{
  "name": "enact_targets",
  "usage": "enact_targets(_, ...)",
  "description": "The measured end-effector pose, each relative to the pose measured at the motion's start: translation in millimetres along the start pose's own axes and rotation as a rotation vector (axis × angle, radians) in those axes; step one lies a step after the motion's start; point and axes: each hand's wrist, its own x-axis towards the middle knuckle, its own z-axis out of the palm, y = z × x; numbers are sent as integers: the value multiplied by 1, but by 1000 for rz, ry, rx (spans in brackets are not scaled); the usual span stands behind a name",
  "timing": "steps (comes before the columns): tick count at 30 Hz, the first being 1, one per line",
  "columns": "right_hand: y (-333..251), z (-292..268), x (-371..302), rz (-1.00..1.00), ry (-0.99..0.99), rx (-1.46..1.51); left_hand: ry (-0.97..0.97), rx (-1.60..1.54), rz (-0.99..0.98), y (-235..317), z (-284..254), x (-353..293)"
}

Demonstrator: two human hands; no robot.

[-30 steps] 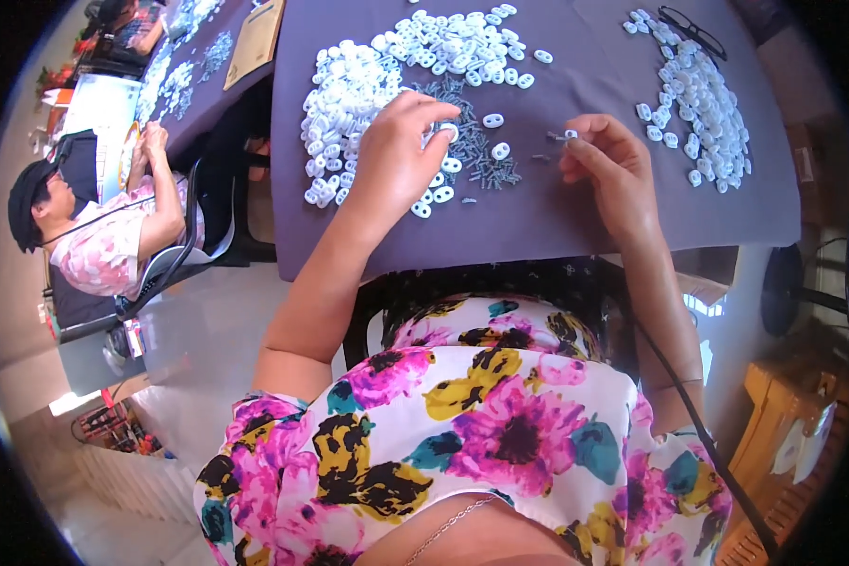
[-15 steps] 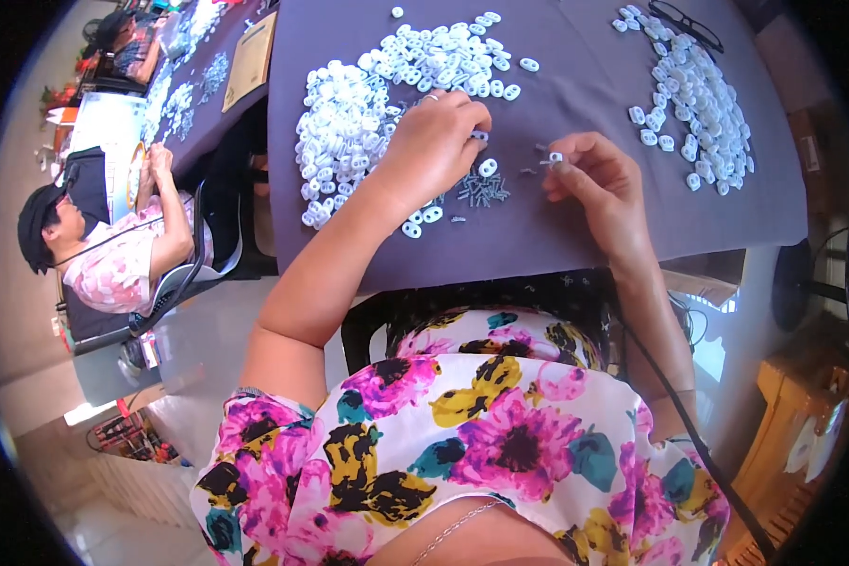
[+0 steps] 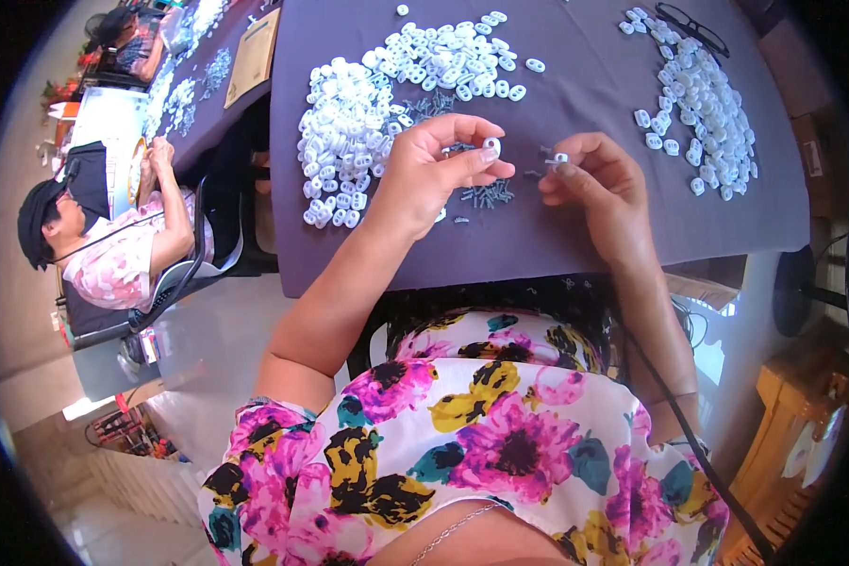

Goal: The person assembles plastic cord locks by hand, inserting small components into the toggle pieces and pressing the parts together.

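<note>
Above the dark tablecloth my left hand pinches a small white oval plastic piece between thumb and fingertips. A short gap to its right, my right hand is closed on another small white plastic piece, with a thin grey screw-like bit showing beside it. Small grey screws lie in a heap below my left fingers, and more grey screws lie behind that hand, partly hidden. A large pile of white two-holed oval pieces spreads left of my left hand.
More white oval pieces lie at the far middle. On the right is another pile of white pieces, with dark-framed eyeglasses behind it. At a neighbouring table on the left sits a person in a dark cap. A tan board lies there.
My left hand has drawn back from the pieces on the table and turned, lifting a white oval piece toward my right hand. The right hand keeps its hold, almost unmoved.
</note>
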Motion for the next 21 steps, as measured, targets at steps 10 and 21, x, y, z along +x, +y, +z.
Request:
enact_targets(10, -7, 27, 1, -3, -23, 170, 154, 71, 200, -16, 12, -7)
enact_targets(21, -1, 36, 3, -1, -22, 117, 205, -78, 186, -24, 3, -11)
